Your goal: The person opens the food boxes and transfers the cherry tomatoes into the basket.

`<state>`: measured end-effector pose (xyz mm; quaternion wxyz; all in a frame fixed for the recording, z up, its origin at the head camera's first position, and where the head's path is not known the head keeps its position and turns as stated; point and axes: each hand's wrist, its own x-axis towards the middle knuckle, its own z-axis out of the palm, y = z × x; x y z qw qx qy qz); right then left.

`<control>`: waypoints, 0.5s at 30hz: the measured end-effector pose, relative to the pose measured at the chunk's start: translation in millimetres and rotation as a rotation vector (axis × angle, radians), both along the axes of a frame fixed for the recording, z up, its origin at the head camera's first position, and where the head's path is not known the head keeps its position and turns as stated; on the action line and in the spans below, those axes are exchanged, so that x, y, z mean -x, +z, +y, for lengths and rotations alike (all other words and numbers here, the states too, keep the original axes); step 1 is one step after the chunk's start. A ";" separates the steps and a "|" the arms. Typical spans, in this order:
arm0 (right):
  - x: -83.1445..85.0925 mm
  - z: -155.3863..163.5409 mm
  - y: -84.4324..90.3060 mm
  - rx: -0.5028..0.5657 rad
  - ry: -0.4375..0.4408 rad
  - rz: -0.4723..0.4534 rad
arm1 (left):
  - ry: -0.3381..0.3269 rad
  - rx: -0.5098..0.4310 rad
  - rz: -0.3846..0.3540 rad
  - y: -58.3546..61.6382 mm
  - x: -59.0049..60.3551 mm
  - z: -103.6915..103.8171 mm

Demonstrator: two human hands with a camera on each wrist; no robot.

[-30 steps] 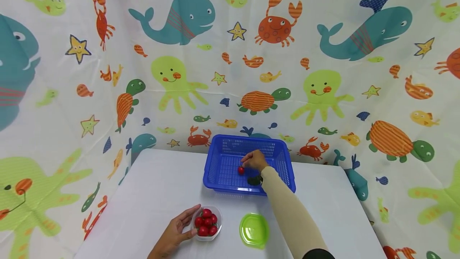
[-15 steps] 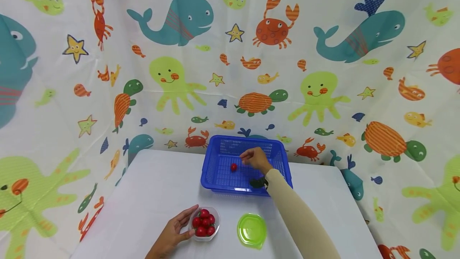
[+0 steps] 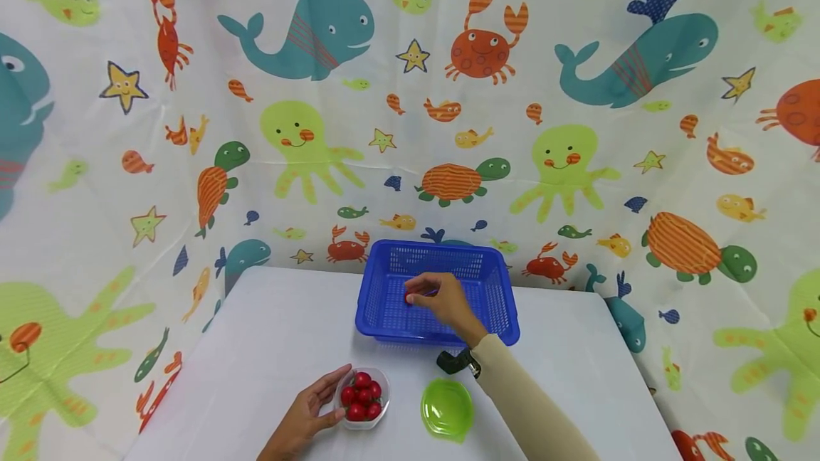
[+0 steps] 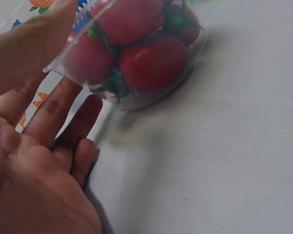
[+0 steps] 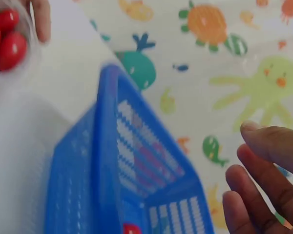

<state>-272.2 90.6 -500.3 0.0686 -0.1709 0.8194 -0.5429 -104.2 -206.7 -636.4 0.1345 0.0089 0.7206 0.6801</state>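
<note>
Right hand (image 3: 442,301) over basket (image 3: 490,304), tomato (image 3: 408,297) at fingertips.

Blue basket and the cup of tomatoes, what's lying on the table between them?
Nothing: in the head view, only bare white table separates the blue basket from the cup of tomatoes.

A white table (image 3: 256,347) stands against sea-creature printed curtains (image 3: 576,91).
</note>
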 end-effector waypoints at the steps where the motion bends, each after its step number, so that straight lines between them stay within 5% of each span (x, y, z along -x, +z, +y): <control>1: -6.2 -0.6 1.1 0.001 0.001 0.011 | -0.002 -0.001 0.002 -0.2 0.4 0.2; 15: -83.5 -9.6 -2.3 0.034 0.049 0.075 | -0.005 0.012 -0.012 0.2 0.5 1.5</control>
